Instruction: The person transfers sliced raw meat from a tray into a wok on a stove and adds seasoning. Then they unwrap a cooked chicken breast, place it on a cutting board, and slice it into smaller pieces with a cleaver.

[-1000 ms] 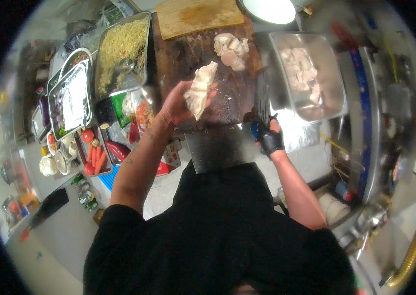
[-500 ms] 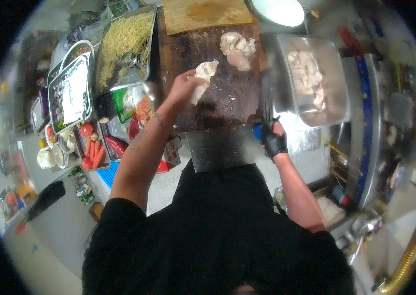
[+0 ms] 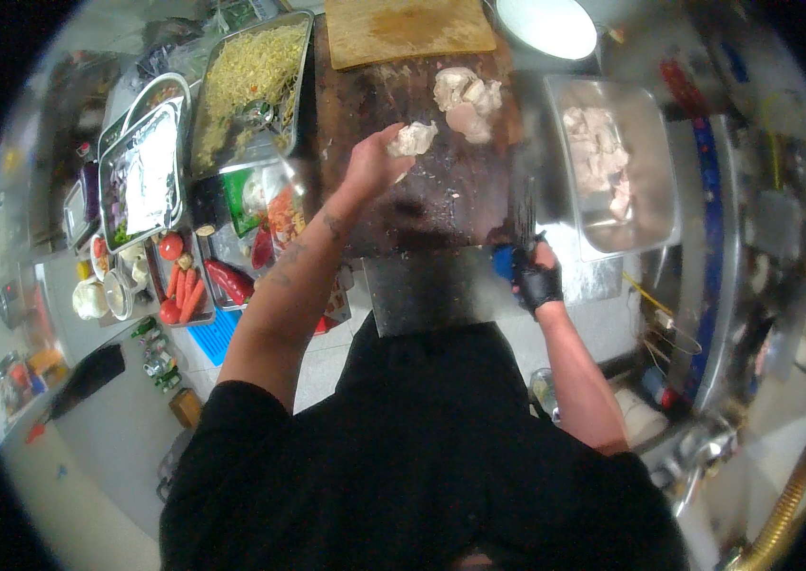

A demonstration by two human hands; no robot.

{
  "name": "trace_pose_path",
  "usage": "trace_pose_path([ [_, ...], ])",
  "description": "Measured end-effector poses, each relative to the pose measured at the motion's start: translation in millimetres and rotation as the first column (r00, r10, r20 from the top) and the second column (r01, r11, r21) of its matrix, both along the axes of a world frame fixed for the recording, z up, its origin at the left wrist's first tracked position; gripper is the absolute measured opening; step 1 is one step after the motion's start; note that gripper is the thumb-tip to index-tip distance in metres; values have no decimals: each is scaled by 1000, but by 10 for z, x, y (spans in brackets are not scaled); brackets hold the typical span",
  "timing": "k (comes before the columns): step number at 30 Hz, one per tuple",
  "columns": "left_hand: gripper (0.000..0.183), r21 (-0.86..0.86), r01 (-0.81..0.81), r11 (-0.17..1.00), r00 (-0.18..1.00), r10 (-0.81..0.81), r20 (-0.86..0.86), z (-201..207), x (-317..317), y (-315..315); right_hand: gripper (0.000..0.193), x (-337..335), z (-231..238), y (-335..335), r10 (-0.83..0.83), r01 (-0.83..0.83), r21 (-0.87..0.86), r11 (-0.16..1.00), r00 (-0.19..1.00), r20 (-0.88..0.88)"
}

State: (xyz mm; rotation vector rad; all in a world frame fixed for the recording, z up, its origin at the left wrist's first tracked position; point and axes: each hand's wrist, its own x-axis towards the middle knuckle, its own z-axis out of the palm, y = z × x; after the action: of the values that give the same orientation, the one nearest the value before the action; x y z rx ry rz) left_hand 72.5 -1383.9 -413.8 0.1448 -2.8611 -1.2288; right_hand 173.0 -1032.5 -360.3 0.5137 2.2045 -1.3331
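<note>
My left hand (image 3: 376,164) reaches over the dark cutting board (image 3: 350,105), its fingers closed on a pale piece of chicken (image 3: 413,139) held above the surface. Just beyond it, to the right, lies a small heap of chicken pieces (image 3: 468,103). My right hand (image 3: 540,276) wears a black glove and is closed low at the board's right front corner. A blue handle-like part (image 3: 503,260) shows at its left side. What extends from that grip is dark and blurred, so its kind is unclear.
More chicken (image 3: 596,147) lies in a steel pan (image 3: 652,176) on the right. A wooden board (image 3: 409,33) and a white bowl (image 3: 547,27) are at the back. Leftward stand a tray of pale shreds (image 3: 252,76), a foil-covered tray (image 3: 149,171), and vegetables including carrots (image 3: 190,293).
My left hand has moved slightly right and away from me with the chicken, which now hangs less far down toward the board. The gloved right hand stays at nearly the same place.
</note>
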Motion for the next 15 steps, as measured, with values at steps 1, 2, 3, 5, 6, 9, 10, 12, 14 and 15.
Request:
trace_pose_path([
  [1,66,-111,0,994,996,-9,-85,-13,19,3,23,4,-16,22,10,-10,21,1000,1000,1],
  [2,63,-96,-78,992,990,66,-122,-17,27,-7,24,0,-34,43,13,-13,18,1000,1000,-7],
  [3,60,-91,-153,984,984,142,-109,-13,45,-22,25,-2,-48,58,13,-13,34,999,1000,3],
  [5,57,-77,-222,972,975,223,12,20,81,-61,27,-10,-71,82,14,-15,53,998,1000,23],
  [6,57,-67,-218,974,967,224,119,51,92,-97,28,-13,-78,87,16,-17,55,998,999,34],
  [9,56,-26,-226,974,939,225,260,138,95,-157,28,-21,-92,92,39,-39,45,998,999,5],
  [10,57,-3,-225,974,937,218,274,157,93,-169,28,-23,-92,91,53,-53,62,997,999,5],
  [12,51,-62,-203,977,954,212,214,175,86,-187,28,-24,-85,92,58,-57,57,997,998,-20],
  [14,47,-111,-176,978,966,193,174,168,91,-210,23,-25,-69,92,53,-52,39,998,999,-11],
  [15,45,-132,-159,978,969,181,168,156,98,-225,19,-25,-59,92,40,-40,14,999,999,4],
])
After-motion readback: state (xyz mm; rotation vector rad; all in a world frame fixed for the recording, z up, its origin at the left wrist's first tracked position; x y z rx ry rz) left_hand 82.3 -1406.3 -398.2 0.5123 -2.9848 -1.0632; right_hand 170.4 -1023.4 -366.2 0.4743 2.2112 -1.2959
